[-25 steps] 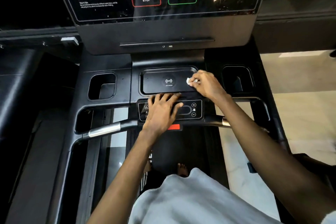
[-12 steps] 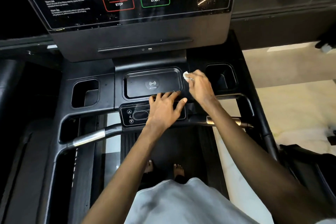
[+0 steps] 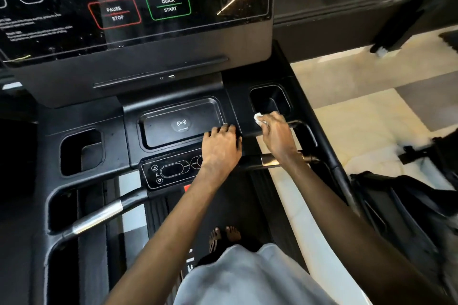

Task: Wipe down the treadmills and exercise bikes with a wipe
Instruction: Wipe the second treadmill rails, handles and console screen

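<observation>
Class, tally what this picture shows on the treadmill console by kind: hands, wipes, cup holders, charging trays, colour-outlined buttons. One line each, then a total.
Hands: 2, left hand and right hand
Wipe: 1
Cup holders: 2
Charging tray: 1
Colour-outlined buttons: 2, red PAUSE STOP button and green QUICK START button
Total: 8

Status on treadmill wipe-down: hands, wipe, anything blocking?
Right hand pinches small white crumpled wipe at front rim of black right cup holder. Left hand rests on edge of black console tray. No obstruction visible.
</observation>
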Tool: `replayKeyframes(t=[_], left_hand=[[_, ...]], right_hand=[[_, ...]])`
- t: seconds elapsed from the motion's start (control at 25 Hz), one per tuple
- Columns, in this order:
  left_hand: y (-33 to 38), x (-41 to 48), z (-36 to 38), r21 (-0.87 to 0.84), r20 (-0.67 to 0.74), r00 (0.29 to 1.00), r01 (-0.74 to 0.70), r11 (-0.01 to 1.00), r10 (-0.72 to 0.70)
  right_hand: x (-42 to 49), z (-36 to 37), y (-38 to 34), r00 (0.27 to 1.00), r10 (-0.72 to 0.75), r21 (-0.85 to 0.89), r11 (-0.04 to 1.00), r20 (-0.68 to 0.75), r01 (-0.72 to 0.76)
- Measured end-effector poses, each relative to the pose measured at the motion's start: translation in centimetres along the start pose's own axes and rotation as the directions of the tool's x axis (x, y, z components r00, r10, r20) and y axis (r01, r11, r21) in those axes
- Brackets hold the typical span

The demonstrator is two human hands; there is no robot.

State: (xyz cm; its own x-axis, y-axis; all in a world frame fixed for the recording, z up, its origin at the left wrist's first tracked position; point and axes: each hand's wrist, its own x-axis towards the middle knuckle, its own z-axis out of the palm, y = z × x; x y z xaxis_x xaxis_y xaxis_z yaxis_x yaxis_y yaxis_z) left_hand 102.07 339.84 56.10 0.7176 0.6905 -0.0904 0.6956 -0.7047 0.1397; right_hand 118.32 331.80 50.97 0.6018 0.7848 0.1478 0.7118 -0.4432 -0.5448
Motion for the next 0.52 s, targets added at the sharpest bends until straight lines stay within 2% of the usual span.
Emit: replayKeyframes(t=[0.08,0.16,0.36,0.44,0.52], left_hand=[[0.2,0.6,0.0,0.010,0.012,1.000,0.003,1.000,-0.003],[0.6,1.1,0.2,0.022,0.051,0.999,0.002,1.000,-0.003],[1.2,2.3,0.5,0.041,0.094,0.995,-0.028,0.999,0.024],[1.3,2.5,0.6,0.033,0.113,0.994,0.007,0.999,-0.011],[1.5,2.4,0.6,0.054,0.111,0.993,0.030,0.998,-0.036]], right_hand=[[0.6,-1.2,2.1,0.996,0.073,-0.023,0.997,-0.049,-0.074],[1.2,-1.9,3.9,0.993,0.118,-0.070,0.990,-0.032,-0.120],[5.8,-3.1,6.1,0.990,0.088,-0.230,0.971,0.114,-0.060],[7.7,-3.2,5.4,0.965,0.158,-0.243,0.964,0.209,-0.105],[9.1,-2.4,4.9,0.955,0.164,-0.238,0.966,0.249,-0.104]])
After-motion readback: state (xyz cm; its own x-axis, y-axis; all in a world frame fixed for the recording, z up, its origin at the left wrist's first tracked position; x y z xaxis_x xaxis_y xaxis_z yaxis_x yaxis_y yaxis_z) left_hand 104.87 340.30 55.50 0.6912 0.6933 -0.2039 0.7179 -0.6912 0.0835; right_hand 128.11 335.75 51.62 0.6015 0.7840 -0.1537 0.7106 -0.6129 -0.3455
